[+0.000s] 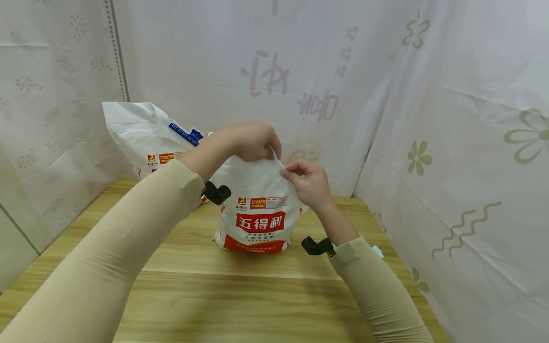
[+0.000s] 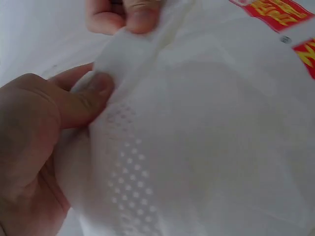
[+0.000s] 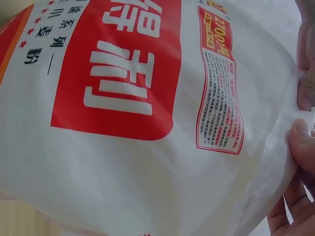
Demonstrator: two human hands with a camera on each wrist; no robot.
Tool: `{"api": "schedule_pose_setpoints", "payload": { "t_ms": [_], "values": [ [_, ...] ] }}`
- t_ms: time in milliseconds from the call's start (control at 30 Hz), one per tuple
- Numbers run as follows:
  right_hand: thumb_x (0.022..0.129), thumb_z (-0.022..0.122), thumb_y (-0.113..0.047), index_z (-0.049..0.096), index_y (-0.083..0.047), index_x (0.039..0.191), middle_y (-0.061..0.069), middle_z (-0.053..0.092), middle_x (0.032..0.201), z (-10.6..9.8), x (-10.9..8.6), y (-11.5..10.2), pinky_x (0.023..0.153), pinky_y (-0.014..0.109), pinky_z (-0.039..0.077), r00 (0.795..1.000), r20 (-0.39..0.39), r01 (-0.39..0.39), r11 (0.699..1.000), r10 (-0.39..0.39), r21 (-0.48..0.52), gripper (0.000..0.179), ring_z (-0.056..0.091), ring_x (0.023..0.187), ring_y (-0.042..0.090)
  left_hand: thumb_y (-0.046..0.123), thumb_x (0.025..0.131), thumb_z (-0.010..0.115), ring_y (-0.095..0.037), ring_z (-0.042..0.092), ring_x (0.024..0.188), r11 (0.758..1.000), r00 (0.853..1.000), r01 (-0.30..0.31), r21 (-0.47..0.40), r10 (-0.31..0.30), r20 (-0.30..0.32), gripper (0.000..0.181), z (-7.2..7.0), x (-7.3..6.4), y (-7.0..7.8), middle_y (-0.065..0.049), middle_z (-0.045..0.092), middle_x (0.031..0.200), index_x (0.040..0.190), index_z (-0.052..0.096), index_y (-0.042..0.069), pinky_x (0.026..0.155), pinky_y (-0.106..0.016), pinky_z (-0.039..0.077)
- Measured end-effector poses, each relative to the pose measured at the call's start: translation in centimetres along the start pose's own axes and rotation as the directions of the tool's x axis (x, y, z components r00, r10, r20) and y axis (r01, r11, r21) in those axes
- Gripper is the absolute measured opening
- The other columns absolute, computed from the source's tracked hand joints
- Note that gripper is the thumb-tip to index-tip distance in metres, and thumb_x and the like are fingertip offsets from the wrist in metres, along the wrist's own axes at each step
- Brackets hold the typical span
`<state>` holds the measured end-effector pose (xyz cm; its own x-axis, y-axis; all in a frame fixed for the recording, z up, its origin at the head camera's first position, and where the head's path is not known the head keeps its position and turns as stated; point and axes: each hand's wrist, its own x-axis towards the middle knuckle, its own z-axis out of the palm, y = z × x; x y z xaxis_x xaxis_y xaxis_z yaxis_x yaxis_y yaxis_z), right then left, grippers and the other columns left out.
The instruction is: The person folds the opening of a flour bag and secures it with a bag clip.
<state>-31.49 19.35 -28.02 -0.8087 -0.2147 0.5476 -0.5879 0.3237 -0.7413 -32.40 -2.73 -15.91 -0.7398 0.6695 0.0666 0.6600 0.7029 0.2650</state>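
Left grip (image 1: 257, 142) and right grip (image 1: 310, 185) pinch a bag (image 1: 259, 209) reading "五得利", "2700万吨".

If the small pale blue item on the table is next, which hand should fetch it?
Probably the right hand: the pale blue item lies beside the right sleeve, farther from the left hand. Both pinch the top of the bag; the left might hold it alone.

Wears a snug beige left sleeve (image 1: 107, 247) and a matching right sleeve (image 1: 381, 290), finely wrinkled, loosening into slightly flared cuffs (image 1: 190, 183) behind the left hand (image 1: 255, 141) and right hand (image 1: 312, 185). Carries a black, elbow-shaped left wrist camera (image 1: 218, 193) just behind the left hand and a similar right wrist camera (image 1: 315, 246) behind the right, with metallic fitting (image 1: 330, 252).
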Motion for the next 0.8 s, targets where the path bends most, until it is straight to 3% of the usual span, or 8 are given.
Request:
{"api": "schedule_pose_setpoints", "payload": {
  "t_ms": [100, 267, 367, 467, 600, 800],
  "values": [
    [0.098, 0.082, -0.006, 0.079, 0.002, 0.095, 0.008, 0.077, 0.091, -0.1, 0.0, -0.1, 0.068, 0.020, 0.055, 1.000, -0.011, -0.002, 1.000, 0.002, -0.020, 0.008, 0.067, 0.077, 0.010, 0.007, 0.104, 0.064, -0.023, 0.068, 0.109, 1.000, 1.000, 0.007, 0.029, -0.006, -0.017, 0.024, 0.2, 0.1, 0.2, -0.005, 0.080, 0.121, 0.114, 0.085, 0.012, 0.098, -0.040, 0.059],
    [0.099, 0.082, -0.009, 0.080, 0.001, 0.100, -0.005, 0.076, 0.089, -0.4, 0.0, -0.2, 0.069, 0.021, 0.056, 0.999, -0.009, -0.047, 0.999, 0.047, 0.019, 0.011, 0.068, 0.079, 0.010, 0.016, 0.098, 0.070, -0.023, 0.067, 0.098, 0.998, 1.000, 0.001, 0.066, 0.000, -0.011, 0.019, -0.1, 0.2, 1.2, -0.003, 0.080, 0.112, 0.110, 0.084, 0.013, 0.087, -0.038, 0.057],
    [0.099, 0.082, -0.013, 0.081, 0.001, 0.105, -0.008, 0.078, 0.093, -0.7, 0.0, 0.2, 0.074, 0.022, 0.058, 0.998, 0.019, -0.054, 0.997, 0.053, 0.049, 0.015, 0.070, 0.084, 0.010, 0.020, 0.098, 0.073, -0.021, 0.066, 0.100, 0.992, 1.000, -0.017, 0.123, 0.018, -0.005, 0.014, -0.1, 0.3, 1.7, 0.000, 0.079, 0.110, 0.106, 0.084, 0.016, 0.089, -0.039, 0.056],
    [0.101, 0.081, -0.018, 0.082, -0.001, 0.112, -0.003, 0.081, 0.102, -1.3, -0.2, 0.8, 0.078, 0.023, 0.060, 0.996, 0.068, -0.060, 0.997, 0.056, 0.058, 0.021, 0.073, 0.090, 0.012, 0.020, 0.101, 0.073, -0.020, 0.066, 0.101, 0.988, 1.000, -0.028, 0.150, 0.029, -0.004, 0.012, 0.1, 0.3, 1.9, 0.001, 0.079, 0.109, 0.104, 0.084, 0.016, 0.090, -0.039, 0.056],
    [0.103, 0.079, -0.023, 0.082, -0.003, 0.115, 0.009, 0.082, 0.106, -2.1, -0.9, 1.7, 0.075, 0.026, 0.063, 0.989, 0.118, -0.089, 0.996, 0.087, 0.013, 0.024, 0.075, 0.088, 0.015, 0.017, 0.103, 0.071, -0.022, 0.066, 0.100, 0.991, 0.999, -0.037, 0.125, 0.039, -0.015, 0.013, 0.4, 0.3, 1.7, -0.002, 0.079, 0.108, 0.104, 0.084, 0.014, 0.090, -0.038, 0.058],
    [0.101, 0.082, -0.025, 0.083, -0.004, 0.106, 0.018, 0.079, 0.097, -2.0, -1.4, 2.2, 0.065, 0.027, 0.061, 0.992, 0.070, -0.100, 0.993, 0.104, -0.062, 0.022, 0.072, 0.076, 0.019, 0.014, 0.100, 0.071, -0.022, 0.066, 0.097, 0.995, 0.998, -0.035, 0.095, 0.039, -0.041, 0.010, 1.0, 0.5, 1.3, -0.003, 0.077, 0.105, 0.101, 0.081, 0.013, 0.086, -0.035, 0.058]
  ]
}}
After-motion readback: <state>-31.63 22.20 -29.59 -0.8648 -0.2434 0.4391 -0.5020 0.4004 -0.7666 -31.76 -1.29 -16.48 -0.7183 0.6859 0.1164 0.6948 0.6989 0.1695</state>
